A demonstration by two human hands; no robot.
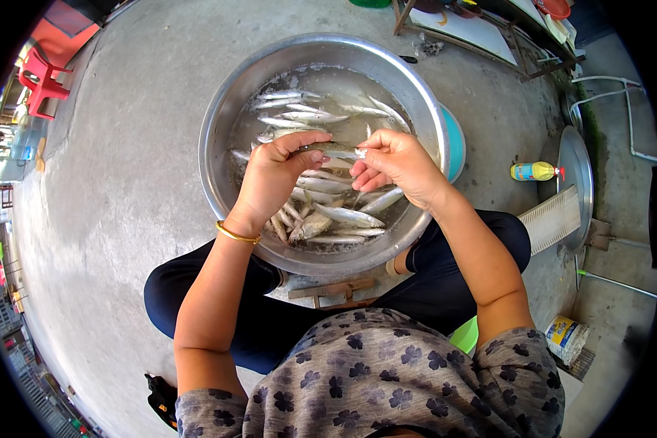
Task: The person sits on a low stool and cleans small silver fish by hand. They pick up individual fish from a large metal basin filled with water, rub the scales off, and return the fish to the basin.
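A small silvery fish [335, 148] is held level between my two hands, above a wide metal basin [323, 42]. My left hand [284, 159], with a gold bangle at its wrist, pinches one end of the fish between thumb and fingers. At the other end, the thumb and forefinger of my right hand [391, 164] grip it, with a small whitish bit at the fingertips; the other fingers are curled loosely. Many more small fish [347, 216] lie in the cloudy water in the basin, some partly hidden beneath my hands.
Behind the basin's right side stands a turquoise tub [453, 143]. Further right are a yellow bottle [532, 171], a ribbed board [553, 219] and a large round metal tray [577, 186]. A low table [465, 35] is at the upper right, red plastic chairs [44, 82] at the upper left.
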